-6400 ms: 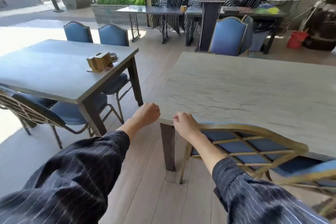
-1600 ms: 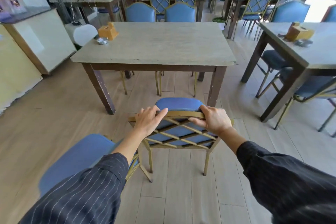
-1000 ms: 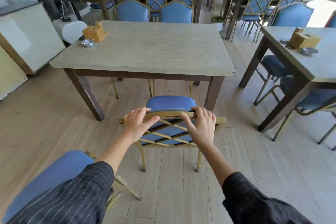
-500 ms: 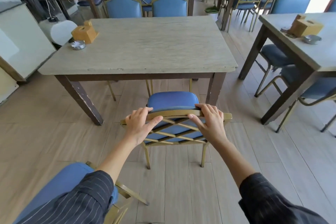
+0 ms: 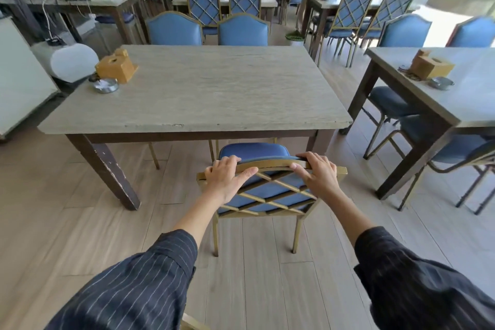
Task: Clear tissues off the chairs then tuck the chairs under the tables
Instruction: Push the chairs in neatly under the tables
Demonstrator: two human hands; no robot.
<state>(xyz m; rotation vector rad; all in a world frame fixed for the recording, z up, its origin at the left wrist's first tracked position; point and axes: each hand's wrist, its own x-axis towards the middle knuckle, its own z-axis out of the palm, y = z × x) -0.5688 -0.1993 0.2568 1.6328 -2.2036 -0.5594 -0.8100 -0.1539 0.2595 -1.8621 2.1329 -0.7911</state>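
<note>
A blue chair (image 5: 270, 190) with a gold lattice back stands in front of me, its seat front just under the near edge of a grey stone table (image 5: 209, 94). My left hand (image 5: 226, 178) grips the left part of the backrest's top rail. My right hand (image 5: 317, 175) grips the right part of the same rail. No tissue shows on the visible part of the seat. Two more blue chairs (image 5: 174, 29) stand tucked at the table's far side.
A wooden tissue box (image 5: 116, 65) and a metal ashtray (image 5: 105, 86) sit at the table's left end. A second table (image 5: 455, 99) with chairs (image 5: 455, 150) stands to the right. More tables and chairs fill the back. A white cabinet (image 5: 18, 83) is at the left.
I turned from another table to this one. Over the last second the chair has slid forward toward the table, both hands staying on its backrest.
</note>
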